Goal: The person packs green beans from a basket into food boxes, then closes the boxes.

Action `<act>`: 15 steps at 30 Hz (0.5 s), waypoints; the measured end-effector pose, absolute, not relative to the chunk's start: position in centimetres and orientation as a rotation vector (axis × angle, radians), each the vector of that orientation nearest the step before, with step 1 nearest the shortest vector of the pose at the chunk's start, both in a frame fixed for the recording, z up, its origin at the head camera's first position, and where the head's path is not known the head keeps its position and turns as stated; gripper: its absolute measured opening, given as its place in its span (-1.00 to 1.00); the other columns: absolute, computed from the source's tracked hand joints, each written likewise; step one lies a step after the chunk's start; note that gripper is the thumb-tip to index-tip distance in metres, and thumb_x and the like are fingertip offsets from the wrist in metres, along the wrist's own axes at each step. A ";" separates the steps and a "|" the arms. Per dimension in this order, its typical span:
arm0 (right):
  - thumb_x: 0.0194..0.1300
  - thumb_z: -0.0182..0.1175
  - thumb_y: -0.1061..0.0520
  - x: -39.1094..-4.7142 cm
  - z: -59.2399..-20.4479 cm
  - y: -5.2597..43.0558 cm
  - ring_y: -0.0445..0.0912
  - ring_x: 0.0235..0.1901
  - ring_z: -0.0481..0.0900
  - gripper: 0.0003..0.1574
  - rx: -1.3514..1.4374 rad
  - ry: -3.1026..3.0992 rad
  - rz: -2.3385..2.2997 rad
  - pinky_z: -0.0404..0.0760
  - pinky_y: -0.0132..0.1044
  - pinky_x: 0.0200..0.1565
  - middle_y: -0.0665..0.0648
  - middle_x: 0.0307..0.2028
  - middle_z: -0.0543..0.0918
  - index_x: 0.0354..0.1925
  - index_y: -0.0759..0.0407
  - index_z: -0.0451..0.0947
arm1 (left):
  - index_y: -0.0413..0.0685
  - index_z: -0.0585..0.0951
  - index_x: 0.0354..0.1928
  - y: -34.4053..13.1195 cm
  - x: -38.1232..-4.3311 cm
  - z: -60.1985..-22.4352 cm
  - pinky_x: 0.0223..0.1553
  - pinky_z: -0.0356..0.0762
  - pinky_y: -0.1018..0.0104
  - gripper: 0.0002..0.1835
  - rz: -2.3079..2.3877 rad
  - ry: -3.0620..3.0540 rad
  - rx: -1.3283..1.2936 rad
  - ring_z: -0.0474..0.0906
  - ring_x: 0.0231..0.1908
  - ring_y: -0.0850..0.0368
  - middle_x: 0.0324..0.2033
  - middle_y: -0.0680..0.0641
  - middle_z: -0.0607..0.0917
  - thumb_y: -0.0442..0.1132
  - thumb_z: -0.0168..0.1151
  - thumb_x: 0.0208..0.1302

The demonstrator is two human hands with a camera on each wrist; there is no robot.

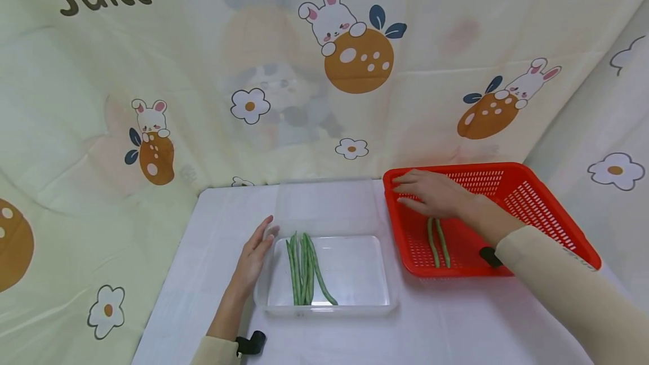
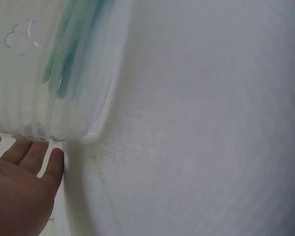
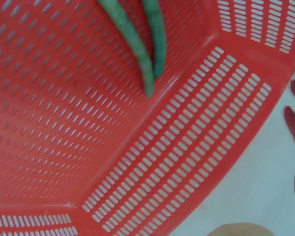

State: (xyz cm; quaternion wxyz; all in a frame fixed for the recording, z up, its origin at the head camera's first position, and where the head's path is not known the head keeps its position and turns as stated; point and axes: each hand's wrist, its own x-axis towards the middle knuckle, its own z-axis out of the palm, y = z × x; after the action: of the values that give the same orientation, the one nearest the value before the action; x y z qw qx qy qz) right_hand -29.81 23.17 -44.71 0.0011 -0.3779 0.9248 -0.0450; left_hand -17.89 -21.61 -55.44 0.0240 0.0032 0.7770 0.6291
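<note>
A clear plastic box [image 1: 350, 310] stands in front of me with its see-through lid [image 1: 327, 201] folded back. Several green beans [image 1: 307, 275] lie lengthwise on its left side. My left hand [image 1: 250, 258] rests its straight fingers against the box's left wall; in the left wrist view the fingertips [image 2: 55, 162] meet that wall. My right hand [image 1: 435, 193], fingers loosely extended, hovers over the left part of a red perforated basket [image 1: 413, 261] and holds nothing visible. Below that hand, two green beans [image 1: 444, 246] lie on the basket floor, their far ends hidden by the hand.
A white-covered table [image 1: 203, 275] carries the box and, to its right, the basket. Behind rises a pale curtain [image 1: 192, 72] printed with rabbits and flowers. Dark wrist cameras [image 1: 250, 343] sit on both wrists.
</note>
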 end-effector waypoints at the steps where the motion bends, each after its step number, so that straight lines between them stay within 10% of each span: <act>1: 0.32 0.43 -0.06 -29.9 -44.8 23.5 0.10 0.26 0.58 -0.41 -1.161 2.883 -0.135 0.65 0.11 0.21 0.11 0.19 0.71 0.27 0.07 0.65 | 0.23 0.17 0.64 -21.6 -17.9 -55.5 0.59 -0.22 -0.29 -0.43 1.943 2.407 0.010 -0.13 0.67 -0.04 0.63 0.00 0.18 -0.01 -0.13 0.69; 15: 0.26 0.44 0.27 -30.3 -45.7 25.3 -0.08 -0.05 0.65 -0.55 -0.764 2.426 -0.269 0.71 -0.03 0.10 0.06 -0.02 0.76 0.12 0.15 0.68 | 0.23 0.18 0.64 -21.7 -18.0 -55.6 0.60 -0.22 -0.27 -0.43 1.948 2.404 0.009 -0.14 0.67 -0.03 0.63 0.02 0.17 -0.02 -0.12 0.69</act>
State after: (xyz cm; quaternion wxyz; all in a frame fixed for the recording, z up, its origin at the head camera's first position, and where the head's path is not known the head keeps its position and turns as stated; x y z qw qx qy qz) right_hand -30.34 25.31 -45.74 0.2878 -0.2861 0.9084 -0.1007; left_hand -17.99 -21.72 -55.55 0.0236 0.0028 0.7768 0.6293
